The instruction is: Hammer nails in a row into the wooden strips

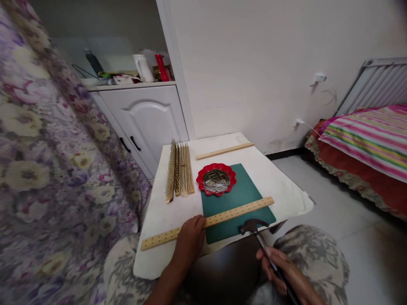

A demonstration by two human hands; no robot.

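My left hand (192, 234) is closed around a long wooden strip (240, 211) dotted with rows of small dark holes. The strip lies slantwise over a green mat (244, 186) on the white table. In my right hand (277, 267) is the handle of a claw hammer (253, 225), its dark metal head at the table's front edge, close to the mat. A red scalloped bowl (201, 179) on the mat holds a heap of nails (217, 180), some brassy, some silvery.
Several wooden strips bristling with upright nails (178, 171) stand side by side at the table's left. Another holed strip (224, 151) lies at the back of the white table (286, 186). A flowered curtain (76, 178) hangs left; a bed (365, 148) is at the right.
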